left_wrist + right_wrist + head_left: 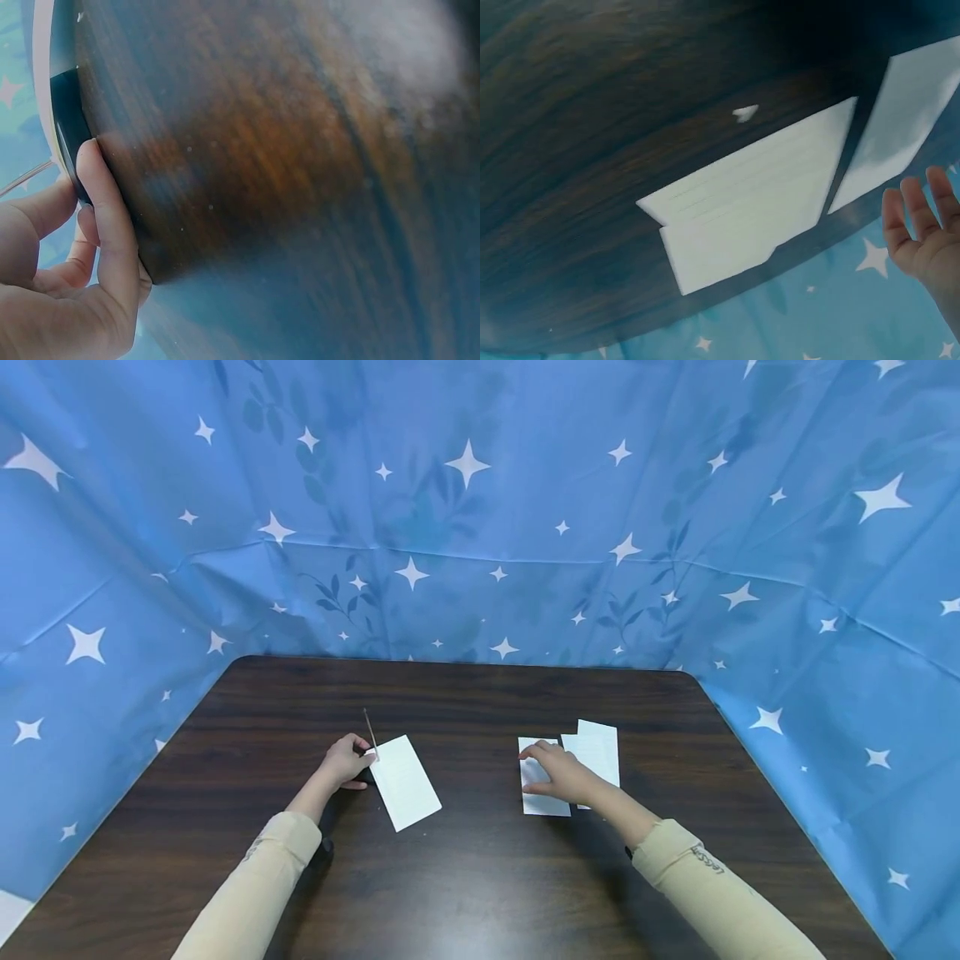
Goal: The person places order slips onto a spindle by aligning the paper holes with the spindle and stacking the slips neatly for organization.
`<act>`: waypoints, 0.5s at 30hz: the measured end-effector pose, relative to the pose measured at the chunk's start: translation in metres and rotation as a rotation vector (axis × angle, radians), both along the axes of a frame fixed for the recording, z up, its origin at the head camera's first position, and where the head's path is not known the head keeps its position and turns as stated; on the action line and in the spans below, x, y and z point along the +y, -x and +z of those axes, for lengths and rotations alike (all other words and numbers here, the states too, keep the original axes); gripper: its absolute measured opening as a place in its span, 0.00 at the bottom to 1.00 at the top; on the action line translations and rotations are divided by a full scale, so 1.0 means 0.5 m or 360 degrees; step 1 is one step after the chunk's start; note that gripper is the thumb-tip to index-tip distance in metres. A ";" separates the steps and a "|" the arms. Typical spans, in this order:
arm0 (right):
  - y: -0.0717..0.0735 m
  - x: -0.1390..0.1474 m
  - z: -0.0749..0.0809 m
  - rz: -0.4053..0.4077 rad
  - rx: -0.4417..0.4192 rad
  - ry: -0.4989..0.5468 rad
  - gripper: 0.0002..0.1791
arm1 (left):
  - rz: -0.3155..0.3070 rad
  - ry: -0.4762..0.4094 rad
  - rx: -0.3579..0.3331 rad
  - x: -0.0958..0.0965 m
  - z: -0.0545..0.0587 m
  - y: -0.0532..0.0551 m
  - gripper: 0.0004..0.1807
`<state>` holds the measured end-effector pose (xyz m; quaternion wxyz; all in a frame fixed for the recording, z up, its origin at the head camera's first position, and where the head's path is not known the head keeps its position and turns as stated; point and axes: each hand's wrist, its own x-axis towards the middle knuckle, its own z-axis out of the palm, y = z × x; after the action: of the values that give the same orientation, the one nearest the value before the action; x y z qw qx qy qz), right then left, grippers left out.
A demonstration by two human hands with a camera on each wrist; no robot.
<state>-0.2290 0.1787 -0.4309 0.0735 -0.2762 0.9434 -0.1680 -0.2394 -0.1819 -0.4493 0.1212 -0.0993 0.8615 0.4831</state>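
My left hand (pixel 349 762) pinches the upper left edge of a white sheet (pixel 408 789) between thumb and fingers. A thin stick (pixel 371 728) slants up from that corner beside the thumb. In the left wrist view the fingers are also at a dark strip (pixel 71 127) along the white edge. My right hand (pixel 564 774) is over another white sheet (pixel 546 807), fingers spread and lightly bent. Beside it lie overlapping lined sheets (pixel 600 747), partly behind the forearm. The right wrist view shows the right fingers (pixel 922 210) loosely extended with nothing between them.
The dark wood table (pixel 465 877) has rounded far corners. A blue star-patterned cloth (pixel 480 510) hangs behind it and along its sides. A small white patch (pixel 745 112) shows on the table near the lined sheets.
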 end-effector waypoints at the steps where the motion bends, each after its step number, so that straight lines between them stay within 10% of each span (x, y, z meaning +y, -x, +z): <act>1: -0.001 0.005 -0.001 -0.0010 0.0014 -0.0044 0.29 | -0.0003 0.0000 0.0000 0.001 -0.002 0.001 0.12; 15: 0.012 0.048 -0.008 -0.0110 -0.0164 -0.0375 0.57 | 0.0003 -0.0005 -0.0026 -0.001 -0.005 0.006 0.13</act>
<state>-0.2352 0.2025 -0.4351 0.1480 -0.2239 0.9606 -0.0723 -0.2422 -0.1825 -0.4517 0.1280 -0.1040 0.8595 0.4838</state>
